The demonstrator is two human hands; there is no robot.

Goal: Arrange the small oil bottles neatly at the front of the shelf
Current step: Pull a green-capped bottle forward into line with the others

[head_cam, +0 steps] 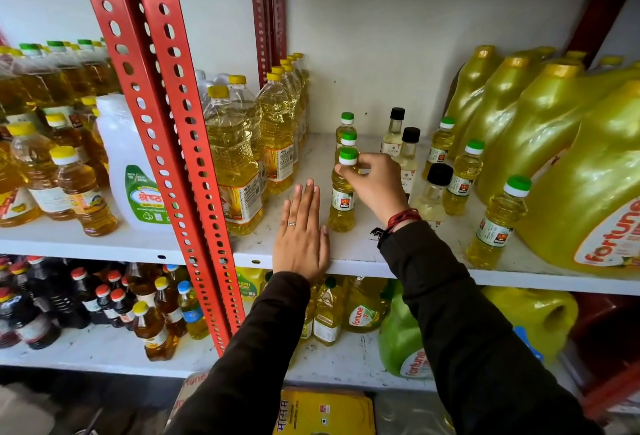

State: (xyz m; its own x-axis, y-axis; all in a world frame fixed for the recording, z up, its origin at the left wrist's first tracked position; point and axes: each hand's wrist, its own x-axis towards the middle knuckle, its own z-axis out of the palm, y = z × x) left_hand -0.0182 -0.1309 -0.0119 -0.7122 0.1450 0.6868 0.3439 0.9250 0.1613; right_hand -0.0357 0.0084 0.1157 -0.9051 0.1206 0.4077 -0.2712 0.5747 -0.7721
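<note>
On the white shelf (349, 254), several small oil bottles with green-and-white caps stand in two loose rows. My right hand (375, 181) grips the neck of the front bottle of the left row (342, 206), just below its cap. Two more small bottles (347, 136) stand in line behind it. The right row runs from a bottle at the back (440, 143) through a middle bottle (462, 178) to a front bottle (495, 223). Three black-capped clear bottles (433, 192) stand between the rows. My left hand (302, 233) lies flat and open on the shelf, left of the held bottle.
Tall yellow-capped oil bottles (235, 157) stand to the left, beside red perforated uprights (180, 143). Big yellow Fortune jugs (588, 171) crowd the right. A white jug (128, 164) and amber bottles fill the left bay. More bottles sit on the lower shelf (325, 323).
</note>
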